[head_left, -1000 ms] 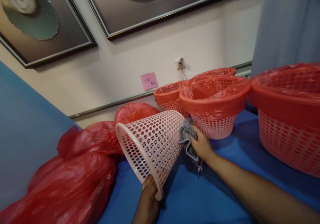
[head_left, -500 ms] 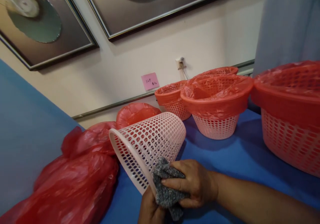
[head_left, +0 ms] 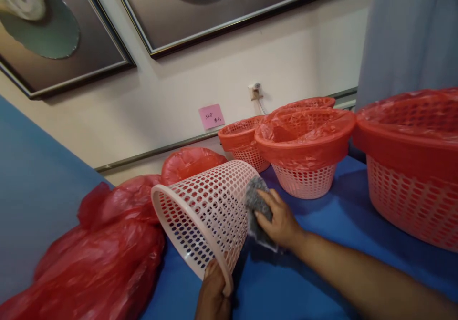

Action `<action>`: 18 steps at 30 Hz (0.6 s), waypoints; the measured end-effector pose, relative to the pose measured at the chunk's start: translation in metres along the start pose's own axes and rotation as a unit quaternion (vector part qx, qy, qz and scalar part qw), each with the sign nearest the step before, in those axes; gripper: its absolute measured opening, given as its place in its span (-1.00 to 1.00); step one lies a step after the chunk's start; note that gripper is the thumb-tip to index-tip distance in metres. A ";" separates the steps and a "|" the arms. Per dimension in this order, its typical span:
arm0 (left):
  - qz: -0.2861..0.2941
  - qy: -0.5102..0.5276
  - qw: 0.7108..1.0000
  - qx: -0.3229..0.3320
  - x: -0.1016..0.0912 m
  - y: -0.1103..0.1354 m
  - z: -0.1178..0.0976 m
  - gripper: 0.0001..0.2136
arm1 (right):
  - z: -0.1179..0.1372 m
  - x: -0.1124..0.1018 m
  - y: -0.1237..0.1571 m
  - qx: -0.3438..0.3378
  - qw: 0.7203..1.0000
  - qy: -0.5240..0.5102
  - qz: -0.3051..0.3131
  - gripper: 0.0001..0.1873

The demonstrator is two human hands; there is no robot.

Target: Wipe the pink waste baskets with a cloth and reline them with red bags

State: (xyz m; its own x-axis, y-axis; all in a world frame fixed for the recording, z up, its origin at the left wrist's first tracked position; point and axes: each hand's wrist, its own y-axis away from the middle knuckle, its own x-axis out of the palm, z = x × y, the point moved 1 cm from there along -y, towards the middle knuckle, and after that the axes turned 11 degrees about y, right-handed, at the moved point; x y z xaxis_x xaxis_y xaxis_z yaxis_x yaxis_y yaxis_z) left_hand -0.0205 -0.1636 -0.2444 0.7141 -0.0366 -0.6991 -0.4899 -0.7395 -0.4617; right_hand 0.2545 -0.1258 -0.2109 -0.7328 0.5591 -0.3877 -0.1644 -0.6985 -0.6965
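Observation:
A pale pink perforated basket [head_left: 203,205] lies tilted on its side on the blue table [head_left: 315,243], its open mouth facing left and toward me. My left hand [head_left: 213,295] grips the near rim of the basket from below. My right hand [head_left: 279,222] is closed on a grey cloth [head_left: 255,204] and presses it against the basket's outer wall near its base.
A heap of red plastic bags [head_left: 96,253] lies left of the basket. Several pink baskets lined with red bags [head_left: 304,143] stand at the back and right, one large [head_left: 411,167] at the right edge. Framed pictures and a pink note [head_left: 211,116] hang on the wall.
My right hand has slid the cloth from near the basket's rim back up the wall toward its base. The left hand has kept its hold on the rim.

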 end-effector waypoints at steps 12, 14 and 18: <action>0.032 -0.007 0.999 0.006 -0.005 -0.006 -0.013 -0.60 | -0.011 0.001 -0.004 0.018 1.000 0.000 -0.003 -0.43; 0.039 -0.007 0.999 0.006 -0.011 -0.004 -0.012 -0.60 | -0.031 0.004 -0.018 0.130 0.991 0.010 -0.017 -0.50; 0.061 -0.017 0.998 -0.006 -0.015 -0.001 -0.007 -0.60 | -0.029 0.000 -0.020 0.142 0.989 0.011 -0.032 -0.51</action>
State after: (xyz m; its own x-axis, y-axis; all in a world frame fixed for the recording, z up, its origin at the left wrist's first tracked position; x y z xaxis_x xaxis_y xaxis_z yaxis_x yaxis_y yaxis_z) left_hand -0.0275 -0.1670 -0.2293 0.6324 -0.1043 -0.7676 -0.5656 -0.7392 -0.3655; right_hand 0.2773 -0.0985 -0.2144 -0.7013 0.6136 -0.3628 -0.3911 -0.7567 -0.5239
